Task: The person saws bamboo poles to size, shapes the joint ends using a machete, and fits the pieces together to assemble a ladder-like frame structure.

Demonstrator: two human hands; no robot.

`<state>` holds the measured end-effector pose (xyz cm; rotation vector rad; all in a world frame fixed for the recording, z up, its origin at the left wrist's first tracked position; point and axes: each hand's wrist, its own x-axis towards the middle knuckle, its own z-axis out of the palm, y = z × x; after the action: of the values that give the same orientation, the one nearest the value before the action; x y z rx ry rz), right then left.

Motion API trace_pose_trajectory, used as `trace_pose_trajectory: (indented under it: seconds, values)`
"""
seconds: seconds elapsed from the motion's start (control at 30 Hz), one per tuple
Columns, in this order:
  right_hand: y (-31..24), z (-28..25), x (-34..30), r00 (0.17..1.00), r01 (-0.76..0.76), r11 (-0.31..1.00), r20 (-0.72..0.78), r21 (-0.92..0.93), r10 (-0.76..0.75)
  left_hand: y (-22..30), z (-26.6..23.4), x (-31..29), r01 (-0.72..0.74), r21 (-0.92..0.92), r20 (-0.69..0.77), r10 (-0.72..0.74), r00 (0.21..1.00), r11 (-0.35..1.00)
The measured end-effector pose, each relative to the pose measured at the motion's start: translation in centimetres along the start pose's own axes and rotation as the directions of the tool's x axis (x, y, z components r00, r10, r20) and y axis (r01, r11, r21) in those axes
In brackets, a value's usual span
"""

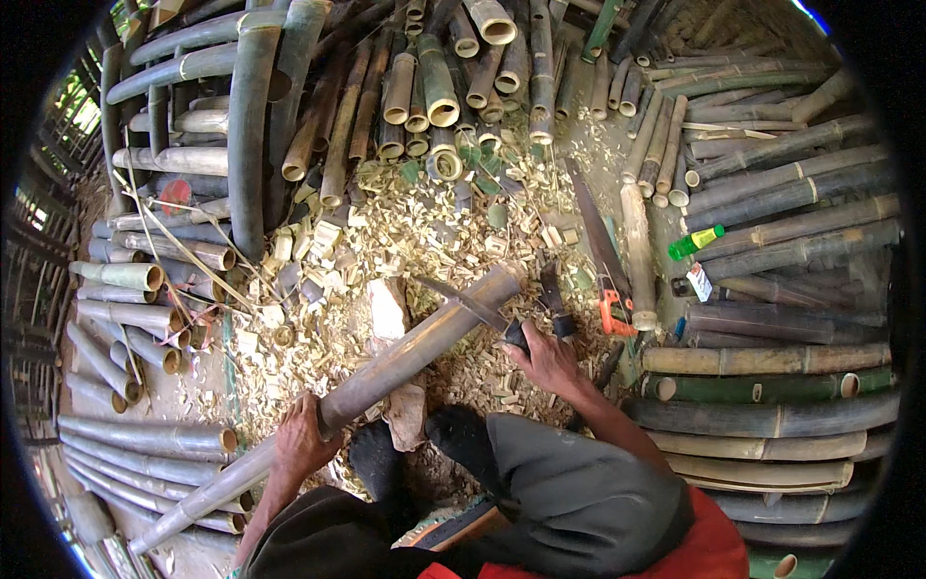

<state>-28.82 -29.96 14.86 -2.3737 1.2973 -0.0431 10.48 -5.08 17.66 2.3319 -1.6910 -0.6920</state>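
the left hand (pixel 307 436) is clamped over a bamboo pole (pixel 417 349), which slants from lower left to upper centre across a pale block (pixel 387 309) amid wood chips (pixel 328 352). well apart from it, the right hand (pixel 554 367) is closed on the black handle of a machete (pixel 470 305), whose blade crosses the pole near its upper end. an orange-handled handsaw (pixel 600 232) lies to the right.

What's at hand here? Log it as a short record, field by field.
Left grip: holds the bamboo pole
Right grip: holds a knife by its dark handle, blade over the pole
Ground: scattered wood chips
Ahead, to the right: saw with orange handle
Farther right: green bottle, stacked poles
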Motion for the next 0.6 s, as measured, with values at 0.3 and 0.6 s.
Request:
trace_pose_trajectory:
  seconds: [0.3, 0.6]
  values:
    - [0.3, 1.1, -1.1, 0.983, -0.163, 0.955, -0.044, 0.249, 0.179, -0.8, 0.5, 0.7, 0.026, 0.06, -0.058, -0.023, 0.998, 0.998]
    - [-0.5, -0.5, -1.7, 0.961, -0.242, 0.968, 0.151, 0.066, 0.23, -1.5, -1.0, 1.5, 0.093, -0.178, 0.152, -0.066, 0.986, 0.98]
